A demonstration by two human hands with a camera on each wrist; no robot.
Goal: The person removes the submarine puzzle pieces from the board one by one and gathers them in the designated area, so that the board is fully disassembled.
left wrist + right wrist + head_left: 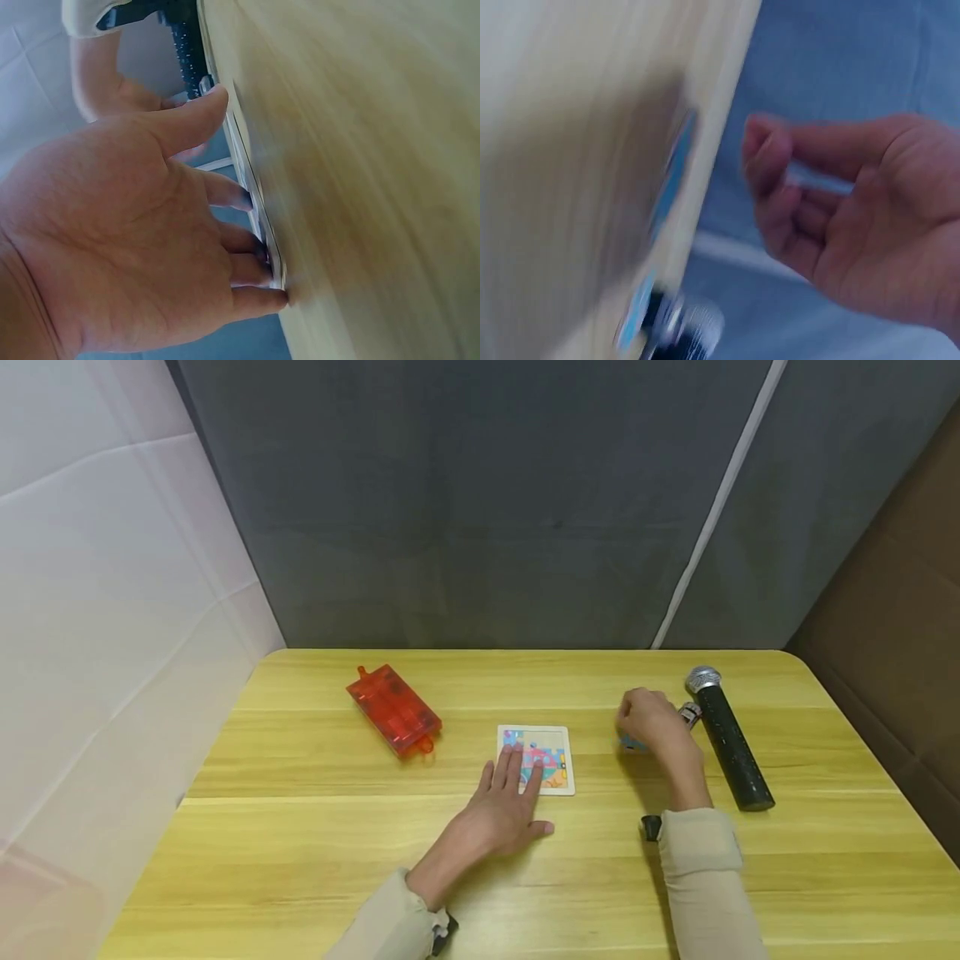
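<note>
A small jigsaw puzzle [555, 782] in a white-edged square tray lies mid-table, with bare backing showing in its upper part. My left hand [501, 817] rests with outstretched fingers on the puzzle's lower left, and its thumb points right; the left wrist view shows the fingertips [255, 289] at the tray's edge. Above some blue puzzle pieces [632, 743] to the right hovers my right hand [654, 720]. Its fingers are curled, thumb and fingertips [769, 154] together, with nothing showing between them. In the right wrist view, the blue pieces [673, 176] lie flat on the table beneath.
A black microphone [729, 743] with a silver head lies right of my right hand. Between them is a small silver-and-dark object [689, 714]. At the left lies a translucent red plastic case [393, 706]. A dark grey partition [465, 510] stands behind the table.
</note>
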